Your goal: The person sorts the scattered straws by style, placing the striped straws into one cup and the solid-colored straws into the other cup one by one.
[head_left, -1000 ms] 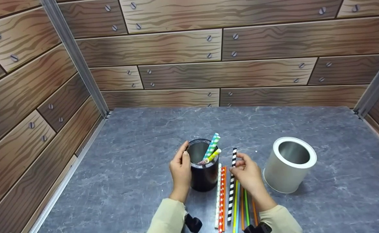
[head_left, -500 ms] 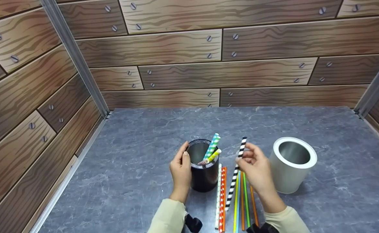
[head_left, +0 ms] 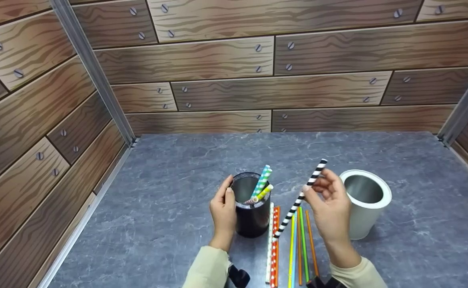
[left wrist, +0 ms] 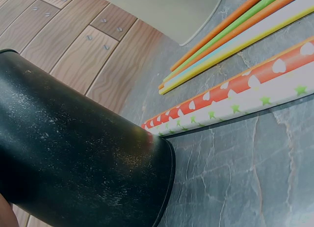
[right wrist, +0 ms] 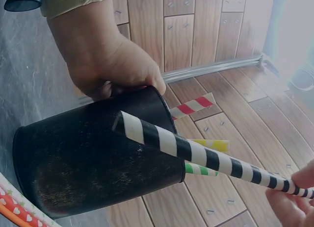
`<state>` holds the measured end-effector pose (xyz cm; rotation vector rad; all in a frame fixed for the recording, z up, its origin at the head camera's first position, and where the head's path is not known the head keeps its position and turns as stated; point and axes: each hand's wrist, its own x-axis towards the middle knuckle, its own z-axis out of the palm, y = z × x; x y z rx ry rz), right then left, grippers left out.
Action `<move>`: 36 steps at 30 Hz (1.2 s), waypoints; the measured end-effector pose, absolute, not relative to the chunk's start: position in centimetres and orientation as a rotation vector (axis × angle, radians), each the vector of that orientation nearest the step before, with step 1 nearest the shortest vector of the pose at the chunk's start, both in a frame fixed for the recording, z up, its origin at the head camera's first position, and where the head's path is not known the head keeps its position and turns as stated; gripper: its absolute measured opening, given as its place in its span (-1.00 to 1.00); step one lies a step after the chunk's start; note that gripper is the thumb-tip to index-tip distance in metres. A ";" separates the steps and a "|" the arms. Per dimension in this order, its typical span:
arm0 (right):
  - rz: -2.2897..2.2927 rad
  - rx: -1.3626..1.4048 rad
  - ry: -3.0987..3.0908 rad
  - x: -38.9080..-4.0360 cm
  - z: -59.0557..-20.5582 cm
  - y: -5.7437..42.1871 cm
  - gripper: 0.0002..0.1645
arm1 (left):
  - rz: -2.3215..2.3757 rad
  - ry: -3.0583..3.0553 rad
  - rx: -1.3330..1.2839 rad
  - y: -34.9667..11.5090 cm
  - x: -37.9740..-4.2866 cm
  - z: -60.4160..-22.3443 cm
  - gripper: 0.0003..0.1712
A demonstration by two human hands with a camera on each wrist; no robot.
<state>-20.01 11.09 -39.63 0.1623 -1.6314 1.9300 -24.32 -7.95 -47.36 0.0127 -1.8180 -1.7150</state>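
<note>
A black-and-white striped paper straw (head_left: 299, 201) is pinched near its upper part between the thumb and fingers of my right hand (head_left: 331, 208). It slants up to the right, its lower end above the red straw with white hearts (head_left: 274, 256). My left hand (head_left: 222, 214) grips the left side of an upright black cup (head_left: 251, 222), near its rim. Several patterned straws stand in that cup, among them a green striped one (right wrist: 201, 169), a yellow one (right wrist: 213, 145) and a red-and-white striped one (right wrist: 194, 107).
Right of the black cup lie a white straw with green stars (left wrist: 235, 109) and several thin plain sticks, including a green one (head_left: 303, 240) and a yellow one (head_left: 291, 252). A white cup (head_left: 363, 222) stands behind my right hand. Wood-patterned walls (head_left: 218, 94) border the grey table (head_left: 170, 192).
My right hand has lifted the black-and-white straw off the table and moved right and away from me, tilting it further. The left hand and black cup have stayed in place.
</note>
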 end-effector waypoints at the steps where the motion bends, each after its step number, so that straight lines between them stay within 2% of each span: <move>1: 1.928 0.201 -1.590 -20.0 -39.7 11.1 -0.48 | -1.719 -1.815 0.013 -7.9 -24.3 -47.4 -0.65; 7: 1.970 0.435 -1.300 -19.8 -39.6 10.7 -0.45 | -1.725 -1.805 0.012 -7.9 -24.3 -47.4 -0.65; 17: 1.972 0.647 -0.954 -19.1 -38.4 9.9 -0.46 | -1.745 -1.814 -0.004 -7.9 -24.3 -47.4 -0.65; 36: 1.854 0.705 -0.947 -19.5 -40.5 8.4 -0.57 | -1.726 -1.818 -0.002 -8.0 -24.3 -47.3 -0.65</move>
